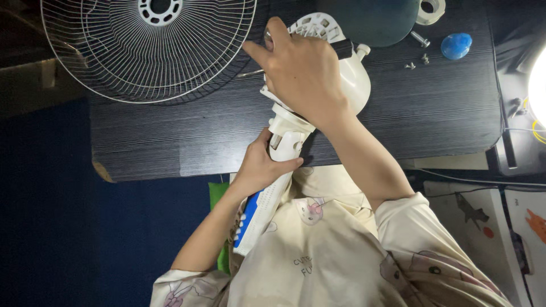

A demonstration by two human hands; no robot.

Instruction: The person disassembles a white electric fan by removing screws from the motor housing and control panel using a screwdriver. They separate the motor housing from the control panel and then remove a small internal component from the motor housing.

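Fan motor housing (355, 79), white and rounded, is lying on the dark wood-grain table (170, 136) near its front edge, with its white neck (287, 133) reaching back over the edge toward your lap. Going left to right: the white wire fan guard (148, 48) is lying flat on the table at the far left, apart from the motor. Next, your left hand (263, 165) is wrapping around the neck just below the joint, fingers curled closed on it, steadying the white stem with the blue strip (259, 213) that is running down across your lap. Your right hand (301, 71) is pressing down over the top of the housing, fingers bent and closed around its front near the slotted white back plate (318, 25); whether it is pinching a small part there I cannot tell. Further right, loose screws (418, 48) and a blue cap (456, 45) are lying well apart from the motor. You seem to be working at the motor head while bracing the neck. The next move probably calls for keeping the left grip firm and turning with the right without letting the head roll.
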